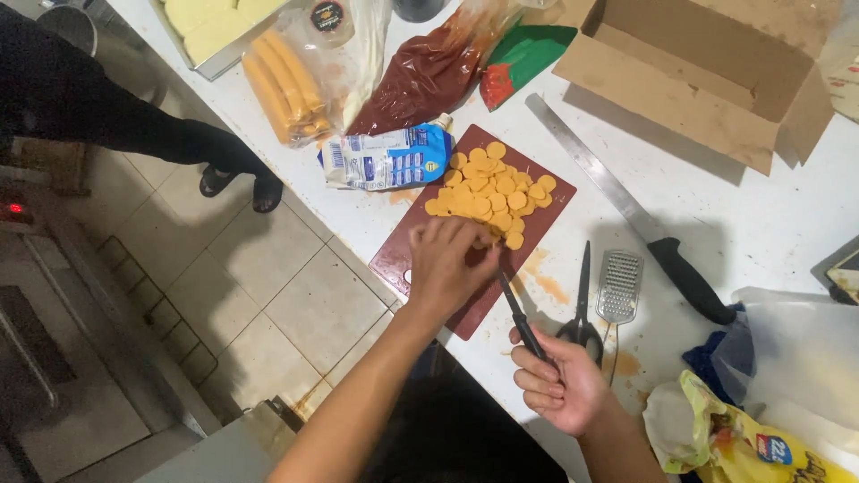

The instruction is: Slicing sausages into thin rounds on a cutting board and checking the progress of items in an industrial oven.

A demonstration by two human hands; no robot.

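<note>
We find the left hand (447, 264) pressed palm-down on the near end of a dark red cutting board (420, 246), fingers curled over something at the near side of a heap of orange sausage slices (492, 192); what it pins is hidden beneath the fingers. The right hand (559, 385) is closed around the black handle of a small knife (517, 309), whose blade points toward the left hand's fingertips.

In our judgement the slices are light, soft and greasy; they will slide and roll if nudged, so they are best gathered from the sides of the heap rather than pinched singly. The knife is stiff and slim and should be taken by its handle only.

The board lies angled on the white bench (761, 215), its near-left corner at the bench edge above the tiled floor (268, 286); slices pushed that way could drop. A blue-and-white pouch (389, 159) touches the board's far-left side. To the right lie scissors (582, 304), a small grater (619, 288) and a long knife with a black handle (626, 206), all near the right hand. We judge free room to be narrow; the barest patch lies between the long knife and the open cardboard box (707, 72). Another person's feet (242, 183) stand on the floor to the left.
</note>
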